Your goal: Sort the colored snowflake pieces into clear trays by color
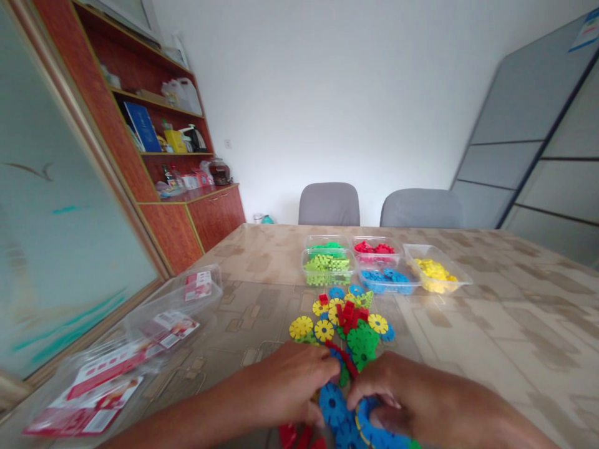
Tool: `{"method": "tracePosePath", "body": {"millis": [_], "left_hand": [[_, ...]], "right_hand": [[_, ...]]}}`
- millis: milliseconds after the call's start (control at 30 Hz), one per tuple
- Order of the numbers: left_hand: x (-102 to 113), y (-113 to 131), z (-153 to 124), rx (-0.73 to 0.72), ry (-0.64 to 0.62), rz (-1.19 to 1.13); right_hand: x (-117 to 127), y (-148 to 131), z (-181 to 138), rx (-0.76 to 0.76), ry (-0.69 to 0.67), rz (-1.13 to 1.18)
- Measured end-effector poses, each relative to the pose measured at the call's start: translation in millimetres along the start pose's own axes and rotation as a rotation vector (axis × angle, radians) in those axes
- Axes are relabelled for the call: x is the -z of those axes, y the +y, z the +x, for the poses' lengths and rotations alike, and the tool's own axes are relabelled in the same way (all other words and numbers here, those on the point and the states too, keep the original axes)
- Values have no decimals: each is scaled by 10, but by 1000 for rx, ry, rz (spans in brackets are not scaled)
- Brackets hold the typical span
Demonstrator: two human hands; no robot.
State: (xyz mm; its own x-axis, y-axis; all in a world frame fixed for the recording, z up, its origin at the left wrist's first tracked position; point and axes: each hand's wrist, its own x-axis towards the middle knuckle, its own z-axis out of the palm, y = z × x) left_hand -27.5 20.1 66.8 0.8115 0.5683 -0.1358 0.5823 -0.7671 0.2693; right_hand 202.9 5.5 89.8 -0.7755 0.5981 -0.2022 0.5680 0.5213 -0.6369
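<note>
In the lower middle of the head view, both hands are in a pile of notched plastic disc pieces. My left hand (302, 377) has its fingers curled together at the pile's left side; what they pinch, if anything, is hidden. My right hand (397, 390) is closed on blue notched discs (372, 421), thumb and fingers at their edge, with a thin yellow rim showing. Between the hands lies another blue disc (332, 404). Just beyond are green discs (362, 343), red pieces (350, 315) and yellow discs (301, 327). More red pieces (302, 436) lie below my left hand.
Behind the pile stand clear tubs of light green pieces (327, 268), dark green pieces (330, 249), red pieces (374, 249), blue pieces (386, 279) and yellow pieces (435, 273). Clear plastic lids with labels (110, 386) lie at left. Two grey chairs (329, 202) stand beyond the table.
</note>
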Motion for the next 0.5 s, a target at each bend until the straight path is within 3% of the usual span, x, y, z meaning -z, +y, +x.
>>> {"method": "tracePosePath", "body": {"millis": [167,300,400,500], "left_hand": [[-22,26,1,-1,-5,-27],[-43,43,31,-21,32,-46],[72,15,7,18,54,-35],[212,-16,-26,69,51,-22]], "right_hand": [[30,26,-33,-82,-75,-85],[68,100,9,-24,29,45],[-10,160,108,13,143,115],[-107,202,167,25,98,123]]}}
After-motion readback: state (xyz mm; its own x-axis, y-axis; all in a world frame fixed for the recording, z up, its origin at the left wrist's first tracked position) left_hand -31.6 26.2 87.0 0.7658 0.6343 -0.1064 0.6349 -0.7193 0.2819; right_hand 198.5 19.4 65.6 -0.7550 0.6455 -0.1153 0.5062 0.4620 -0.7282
